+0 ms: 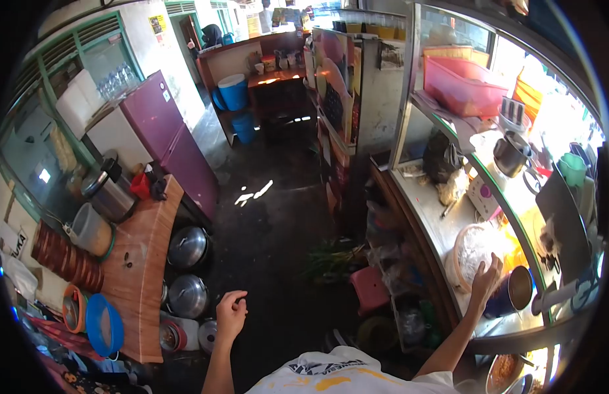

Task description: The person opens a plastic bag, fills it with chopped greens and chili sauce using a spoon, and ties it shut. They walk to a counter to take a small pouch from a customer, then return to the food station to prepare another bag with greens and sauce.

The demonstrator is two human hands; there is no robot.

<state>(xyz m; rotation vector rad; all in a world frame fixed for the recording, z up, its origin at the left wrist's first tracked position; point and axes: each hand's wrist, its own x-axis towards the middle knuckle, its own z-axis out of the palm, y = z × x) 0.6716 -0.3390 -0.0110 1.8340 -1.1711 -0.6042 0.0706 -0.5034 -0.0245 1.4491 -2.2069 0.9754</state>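
The worktop has a smooth wood-grain surface. Below it, lidded pots are shiny metal; beyond it, the refrigerator looks glossy; across from it lies a crinkled clear plastic bag.

"UKA" — dark letters on a pale sign; shirt print — unclear.
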